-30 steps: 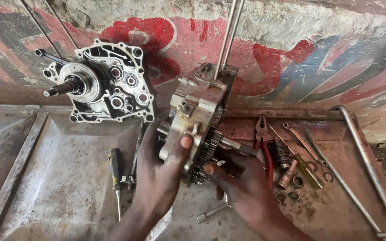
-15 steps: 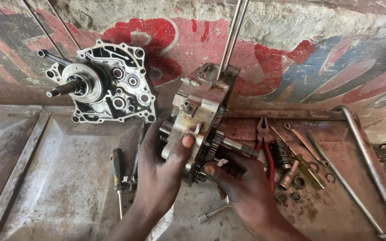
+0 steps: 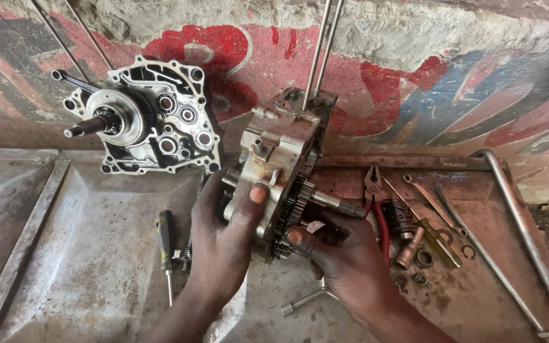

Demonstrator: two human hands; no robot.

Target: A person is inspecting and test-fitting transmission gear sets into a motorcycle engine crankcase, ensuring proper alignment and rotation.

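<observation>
A grimy engine crankcase half [image 3: 281, 152] stands on edge in the middle of a rusty metal tray [image 3: 84, 254]. My left hand [image 3: 227, 235] grips its outer face, thumb on the casing. Beside it, my right hand [image 3: 344, 260] is closed around the gear cluster [image 3: 295, 206] and a splined shaft [image 3: 338, 204] sticking out of the case's right side. The other crankcase half [image 3: 154, 121], with a crankshaft and bearings, leans against the painted wall at upper left.
A screwdriver [image 3: 165, 244] lies left of my left hand. Red-handled pliers [image 3: 376, 203], spanners [image 3: 427, 200], small sockets, washers and a long steel bar [image 3: 519, 222] lie at right. Two thin rods [image 3: 322, 44] rise behind the case.
The hands and the case have hardly shifted; the view has drifted slightly, and my right fingers have settled a little lower on the gears.
</observation>
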